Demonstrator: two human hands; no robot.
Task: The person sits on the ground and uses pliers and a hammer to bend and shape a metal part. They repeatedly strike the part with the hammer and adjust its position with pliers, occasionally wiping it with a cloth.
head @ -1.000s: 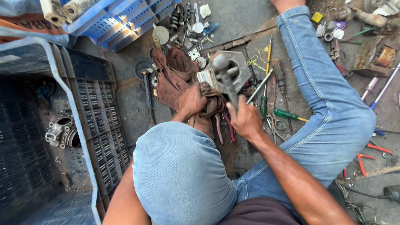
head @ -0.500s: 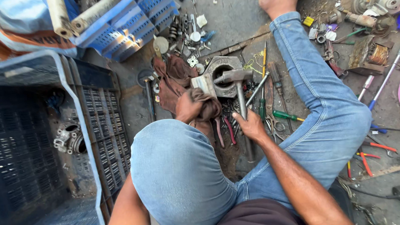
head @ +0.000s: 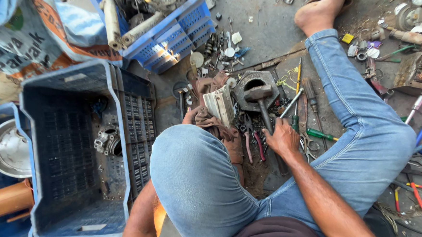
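Right hand (head: pixel 282 138) wrapped around the dark handle of a heavy steel hammer (head: pixel 260 97), whose head rests on a grey hexagonal metal block (head: pixel 253 85).

The right fingers are curled closed on the handle, knuckles up. The hammer head lies over the block's round bore at twelve o'clock from that hand, not raised. The left hand (head: pixel 195 117) is mostly hidden behind the bent knee; only its edge shows, pressing a brown rag (head: pixel 211 123) and a pale ribbed metal piece (head: pixel 221 105) at nine o'clock from the block, and its fingers cannot be made out. Red-handled pliers (head: pixel 253 142) lie just beside the right hand, screwdrivers at two o'clock. The work looks mid-course: the part is steadied and the hammer seated, with nothing visibly driven out of the bore.
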